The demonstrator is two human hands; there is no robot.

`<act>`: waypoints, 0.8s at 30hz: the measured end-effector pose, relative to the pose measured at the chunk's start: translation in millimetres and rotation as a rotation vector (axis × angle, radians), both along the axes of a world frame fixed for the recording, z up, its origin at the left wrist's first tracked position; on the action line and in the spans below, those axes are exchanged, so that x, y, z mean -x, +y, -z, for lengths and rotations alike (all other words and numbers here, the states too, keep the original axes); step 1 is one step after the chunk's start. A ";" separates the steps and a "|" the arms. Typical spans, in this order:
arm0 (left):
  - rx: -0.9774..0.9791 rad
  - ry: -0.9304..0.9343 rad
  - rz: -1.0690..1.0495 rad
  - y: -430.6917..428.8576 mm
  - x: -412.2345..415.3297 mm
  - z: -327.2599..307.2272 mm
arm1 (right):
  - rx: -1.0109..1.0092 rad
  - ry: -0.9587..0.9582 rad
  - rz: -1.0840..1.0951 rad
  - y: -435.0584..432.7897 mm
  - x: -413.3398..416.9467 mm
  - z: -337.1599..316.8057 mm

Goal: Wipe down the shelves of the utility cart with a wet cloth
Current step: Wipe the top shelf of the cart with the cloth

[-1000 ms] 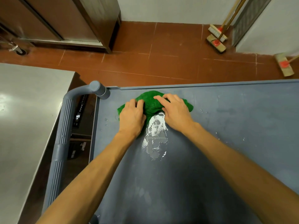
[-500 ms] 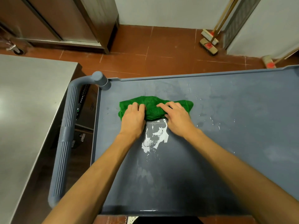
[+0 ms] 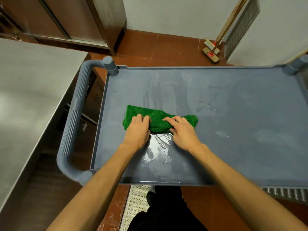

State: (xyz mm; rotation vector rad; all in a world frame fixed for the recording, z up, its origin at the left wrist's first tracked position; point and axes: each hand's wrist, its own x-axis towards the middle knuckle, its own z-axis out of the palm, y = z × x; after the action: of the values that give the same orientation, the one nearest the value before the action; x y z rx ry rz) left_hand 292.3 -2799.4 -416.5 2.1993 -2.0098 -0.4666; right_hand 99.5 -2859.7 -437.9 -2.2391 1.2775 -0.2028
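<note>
Left of your hands the cart handle [image 3: 73, 117] stands untouched; your left hand [image 3: 137, 129] curls its fingers into the bunched green cloth [image 3: 156, 120], gripping it; a wet patch [image 3: 158, 147] shines between your wrists; your right hand [image 3: 182, 130] presses the cloth with flatter fingers, likely to spread pressure; right of it the shelf [image 3: 241, 105] looks streaky.

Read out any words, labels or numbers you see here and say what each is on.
Nothing can be read.
The panel on the appliance left of the cart: markings too blurred.
White tag below it: too small.
Cart and cloth: no print shows.
</note>
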 end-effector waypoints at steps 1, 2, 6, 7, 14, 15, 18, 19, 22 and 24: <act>-0.001 0.002 -0.002 6.2 2.4 0.2 | -0.002 0.004 -0.002 6.6 2.4 -0.5; -0.004 0.005 -0.003 12.1 4.5 0.6 | -0.004 0.005 -0.003 12.8 5.0 -0.8; -0.021 0.006 -0.005 32.8 13.1 -1.5 | -0.016 0.007 -0.008 34.2 14.6 -2.7; -0.028 0.006 -0.007 37.5 15.6 -2.2 | -0.021 0.011 -0.011 39.0 16.7 -3.0; -0.062 -0.014 -0.005 68.2 30.0 -3.7 | -0.044 0.029 -0.013 69.1 31.8 -6.1; -0.063 -0.016 -0.002 72.0 31.8 -4.3 | -0.048 0.034 -0.013 73.3 33.7 -6.8; -0.083 -0.009 0.000 81.9 36.4 -6.5 | -0.060 0.055 -0.005 84.7 38.9 -9.8; -0.091 -0.003 -0.001 85.0 37.2 -7.2 | -0.061 0.071 0.000 87.6 40.3 -11.6; -0.098 0.033 -0.018 94.0 38.4 -8.6 | -0.049 0.142 0.015 94.2 45.0 -18.3; -0.097 0.053 -0.026 98.3 39.6 -9.5 | -0.052 0.156 0.034 98.5 47.6 -21.3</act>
State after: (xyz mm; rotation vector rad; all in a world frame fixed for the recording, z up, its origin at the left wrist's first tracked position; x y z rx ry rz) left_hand 252.8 -2701.1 -407.0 2.2401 -1.9694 -0.6252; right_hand 51.9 -2761.2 -416.6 -2.2265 1.3861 -0.0071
